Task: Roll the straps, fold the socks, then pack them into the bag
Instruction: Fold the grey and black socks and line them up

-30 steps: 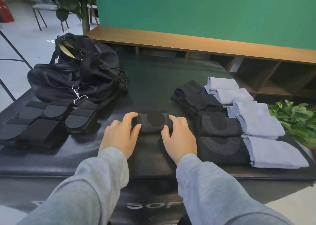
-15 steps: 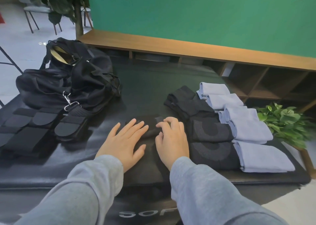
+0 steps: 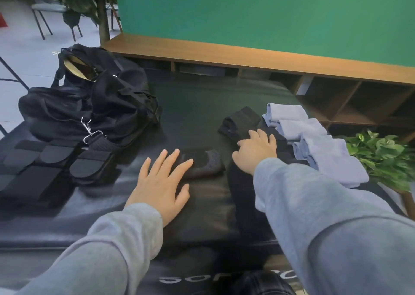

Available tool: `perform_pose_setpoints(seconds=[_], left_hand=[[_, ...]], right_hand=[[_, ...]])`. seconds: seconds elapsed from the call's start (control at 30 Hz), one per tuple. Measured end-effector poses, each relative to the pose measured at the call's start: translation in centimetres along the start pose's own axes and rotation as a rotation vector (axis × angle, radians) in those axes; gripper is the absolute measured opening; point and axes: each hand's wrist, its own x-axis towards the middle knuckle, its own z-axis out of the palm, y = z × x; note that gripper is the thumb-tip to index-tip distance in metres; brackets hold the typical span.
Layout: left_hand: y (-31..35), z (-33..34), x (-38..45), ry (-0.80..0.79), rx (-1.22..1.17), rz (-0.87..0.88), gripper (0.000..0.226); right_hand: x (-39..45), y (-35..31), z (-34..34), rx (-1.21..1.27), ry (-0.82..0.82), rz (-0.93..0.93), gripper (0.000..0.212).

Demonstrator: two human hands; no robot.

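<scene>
1. Hands work over a black mat [image 3: 197,106], both arms in grey sleeves.
2. Left hand [image 3: 160,182] lies flat with fingers spread and straight, its fingertips resting on the near edge of a folded dark sock [image 3: 206,161] at the mat's centre.
3. Right hand [image 3: 256,151] reaches right, fingers loosely bent and resting on a pile of black socks [image 3: 240,120]; whether it pinches any cloth cannot be told.
4. Blue socks [image 3: 314,142], folded, lie in a row just beside the black pile, on its right.
5. Black bag [image 3: 89,106] sits at the mat's far left, its top gaping open, a metal clip [image 3: 88,129] hanging at its front.
6. Black straps [image 3: 54,160] lie flat side by side before the bag, at the left edge.
7. Wooden shelf [image 3: 258,59] runs behind the mat under a green wall [image 3: 269,14]; a leafy plant [image 3: 379,151] stands at right.
</scene>
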Motion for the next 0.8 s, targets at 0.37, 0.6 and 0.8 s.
perform_pose_setpoints(seconds=[0.37, 0.6, 0.8], left_hand=[[0.2, -0.6, 0.0, -0.001, -0.036, 0.018, 0.049], [1.2, -1.4, -1.1, 0.053, -0.013, 0.000, 0.042], [1.7, -1.5, -3.6, -0.026, -0.169, -0.073, 0.040]], right_hand=[[-6.9, -5.8, 2.7, 0.124, 0.483, -0.341, 0.040], [-11.3, -6.7, 4.2, 0.343, 0.022, -0.191, 0.058], [-12.6, -6.3, 3.0, 0.327, -0.052, -0.191, 0.055]])
